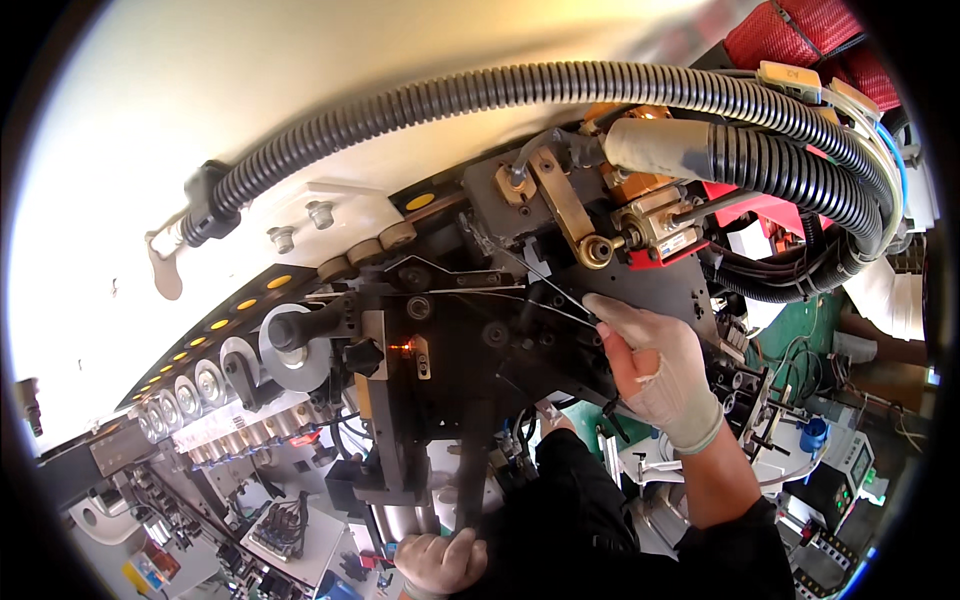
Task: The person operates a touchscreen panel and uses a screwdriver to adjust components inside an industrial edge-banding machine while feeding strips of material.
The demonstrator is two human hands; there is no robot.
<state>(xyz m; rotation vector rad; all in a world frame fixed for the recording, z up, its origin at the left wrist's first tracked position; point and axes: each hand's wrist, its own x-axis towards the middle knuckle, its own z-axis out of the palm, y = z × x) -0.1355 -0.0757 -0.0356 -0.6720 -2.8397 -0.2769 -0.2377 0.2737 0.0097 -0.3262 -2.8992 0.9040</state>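
My right hand (668,378), in a white glove with bare skin showing at the thumb, pinches the end of a thin, shiny metal strand or rod (548,282). It slants up and left across the dark machine plate (450,350). A second thin light line (568,314) runs to the same fingertips; whether it is a separate piece I cannot tell. My left hand (440,562), also gloved, is low in the view with its fingers curled, close to the lower end of a dark upright bar (474,480). What lies inside those fingers is hidden.
A ribbed black hose (480,90) arches over the machine. Brass and steel fittings (655,225) sit beyond my right hand. Metal rollers (295,348) line the left, near a small orange glow (405,347). A control box (845,475) stands at right. A black-clothed limb (575,475) shows below.
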